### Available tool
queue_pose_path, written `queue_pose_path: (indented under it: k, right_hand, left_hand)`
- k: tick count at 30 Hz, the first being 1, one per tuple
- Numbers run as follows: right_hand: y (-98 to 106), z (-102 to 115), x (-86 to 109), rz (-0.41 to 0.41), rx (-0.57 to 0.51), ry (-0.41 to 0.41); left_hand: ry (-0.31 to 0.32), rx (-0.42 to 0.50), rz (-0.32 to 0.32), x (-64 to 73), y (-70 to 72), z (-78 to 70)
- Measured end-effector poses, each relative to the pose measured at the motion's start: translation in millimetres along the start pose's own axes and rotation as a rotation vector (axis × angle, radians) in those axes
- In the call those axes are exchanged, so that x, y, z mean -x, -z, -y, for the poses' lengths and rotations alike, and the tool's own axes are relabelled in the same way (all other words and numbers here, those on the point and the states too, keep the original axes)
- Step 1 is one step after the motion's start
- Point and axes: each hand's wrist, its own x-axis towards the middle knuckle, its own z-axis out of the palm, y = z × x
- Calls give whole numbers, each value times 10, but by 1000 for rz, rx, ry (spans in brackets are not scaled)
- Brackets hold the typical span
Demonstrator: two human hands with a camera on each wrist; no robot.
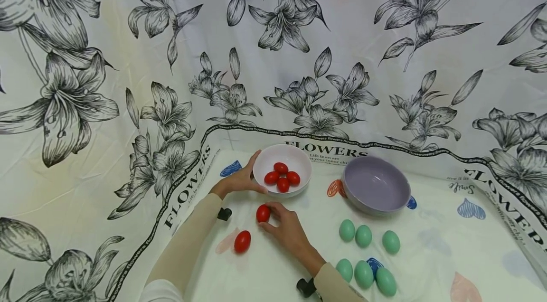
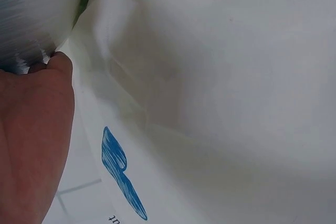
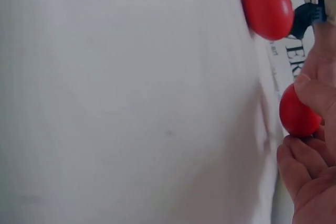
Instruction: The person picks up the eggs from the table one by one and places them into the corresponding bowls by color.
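My left hand point(image 1: 241, 179) grips the side of a white bowl point(image 1: 304, 189), its thumb at the front and its fingers round the left side. Several red eggs point(image 1: 280, 168) lie together inside the bowl. Just in front of the bowl, my right hand point(image 1: 288, 228) pinches another red egg point(image 1: 262, 213) between thumb and fingers; this egg point(image 3: 297, 113) also shows in the right wrist view. One more red egg point(image 1: 242, 241) lies on the cloth, left of my right hand. In the left wrist view, the left hand point(image 2: 37, 129) has its fingertips against the bowl point(image 2: 39, 14).
A purple bowl point(image 1: 376, 185) stands to the right of the white one. Several green eggs point(image 1: 363, 236) lie on the cloth in front of it, in two loose rows. Flower-printed fabric point(image 1: 299, 79) hangs behind the light tablecloth point(image 1: 427, 264).
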Motion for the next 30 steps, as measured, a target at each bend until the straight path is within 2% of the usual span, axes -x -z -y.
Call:
queue_pose_path:
  k: [6,13,22,27,30]
  right_hand:
    - [174,117,6,-14,-51,47]
    - [585,339,-97,-41,-64,125]
    - [1093,368,-519,-185,-12,181]
    - [1322,363,-779,-245,68,172]
    - [1414,351,-897,-253,114,158]
  left_hand:
    - [-6,7,8,-4,-26,8]
    - [-26,-14,-11,-9,-21,29]
    - [-5,9,1,11,7,-2]
    - [-7,3,0,2,3,15]
    - [-14,9,6,-8,1,28]
